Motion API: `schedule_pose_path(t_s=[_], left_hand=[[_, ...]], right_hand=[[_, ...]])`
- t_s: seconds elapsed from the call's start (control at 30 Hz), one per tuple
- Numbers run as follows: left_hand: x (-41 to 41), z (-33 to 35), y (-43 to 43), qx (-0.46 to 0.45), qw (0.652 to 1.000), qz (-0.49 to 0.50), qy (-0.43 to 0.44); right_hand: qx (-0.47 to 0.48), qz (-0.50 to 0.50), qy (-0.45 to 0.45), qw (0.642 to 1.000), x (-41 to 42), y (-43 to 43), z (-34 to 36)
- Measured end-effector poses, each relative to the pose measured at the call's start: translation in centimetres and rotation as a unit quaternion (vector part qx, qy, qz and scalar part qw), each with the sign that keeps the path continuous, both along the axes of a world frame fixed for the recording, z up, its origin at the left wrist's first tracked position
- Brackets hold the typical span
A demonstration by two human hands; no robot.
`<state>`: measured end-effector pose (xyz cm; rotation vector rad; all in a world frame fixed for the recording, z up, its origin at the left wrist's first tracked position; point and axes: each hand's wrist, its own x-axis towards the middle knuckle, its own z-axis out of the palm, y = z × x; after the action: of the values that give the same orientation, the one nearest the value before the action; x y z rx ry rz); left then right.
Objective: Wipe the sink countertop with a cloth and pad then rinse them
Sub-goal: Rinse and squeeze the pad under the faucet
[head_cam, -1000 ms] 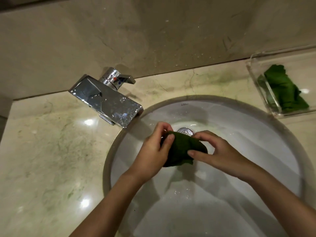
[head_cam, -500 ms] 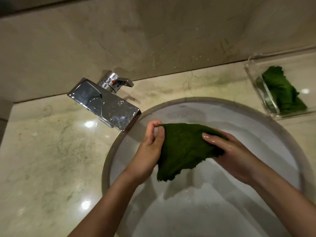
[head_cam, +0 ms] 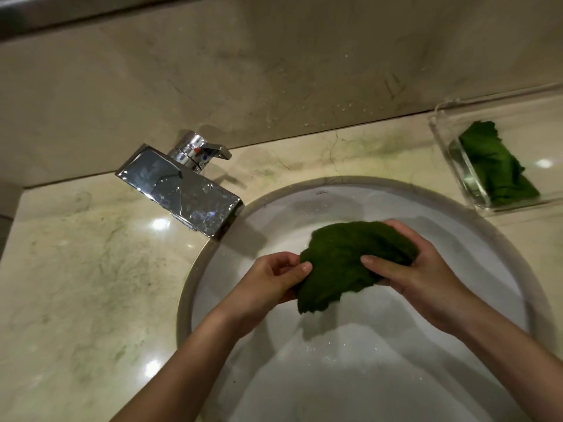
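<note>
1. The countertop [head_cam: 91,284] is polished pale marble with greenish veins and glossy light spots. It meets a wall [head_cam: 274,71] of similar beige stone flecked with water drops.
2. A round white basin [head_cam: 365,376], smooth and glazed, is sunk into the countertop. Droplets cling to its near slope.
3. A chrome faucet [head_cam: 182,190] stands at the basin's back left edge. Its spout is flat, rectangular and mirror-bright, wet with drops, and a small lever sits behind it.
4. The green cloth [head_cam: 344,260] is dark, fuzzy and limp, with a ragged lower edge. It is bunched into a rounded mound and held in the air above the middle of the basin, with one flap drooping down.
5. The left hand [head_cam: 268,281] pinches the cloth's left edge between thumb and curled fingers.
6. The right hand [head_cam: 426,275] wraps the cloth's right side, thumb lying across the front and fingers curled over the top.
7. A clear, hard-walled rectangular tray [head_cam: 451,159] sits at the countertop's back right corner, well apart from the hands.
8. Inside the tray lies a second green piece [head_cam: 493,169], crumpled and brighter green, lying lengthwise along the tray.
</note>
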<state>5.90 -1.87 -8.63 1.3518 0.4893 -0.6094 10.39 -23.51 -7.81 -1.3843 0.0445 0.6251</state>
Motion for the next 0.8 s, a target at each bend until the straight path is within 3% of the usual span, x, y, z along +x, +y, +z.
schedule_pose_path(t_s=[0.17,0.27,0.4,0.5,0.67,0.73,0.8], left_hand=[[0.4,0.3,-0.7,-0.097,0.994,0.010,0.046],[0.8,0.6,-1.5,-0.154,0.983,0.025,0.095],[1.0,0.6,-1.9,-0.142,0.987,0.021,0.069],[1.5,0.7,-1.7,-0.118,0.992,0.038,0.018],[2.5,2.1,-0.3,-0.158,0.985,0.027,-0.058],[2.5,2.2,0.4,-0.189,0.981,0.011,-0.037],[2.4,1.6,1.0,-0.235,0.972,0.006,0.017]], right_hand=[[-0.069,-0.013,-0.102,0.992,-0.1,0.0,1.1],[-0.041,-0.047,-0.068,0.996,0.4,-0.1,1.1],[0.001,-0.031,-0.031,0.999,1.3,-0.4,1.0],[-0.046,-0.021,-0.162,0.986,1.3,-0.1,1.0],[-0.078,0.077,-0.464,0.879,0.8,-0.9,1.1],[-0.122,0.126,-0.518,0.837,0.9,-1.9,0.7],[-0.196,0.194,-0.588,0.760,0.9,-2.9,0.0]])
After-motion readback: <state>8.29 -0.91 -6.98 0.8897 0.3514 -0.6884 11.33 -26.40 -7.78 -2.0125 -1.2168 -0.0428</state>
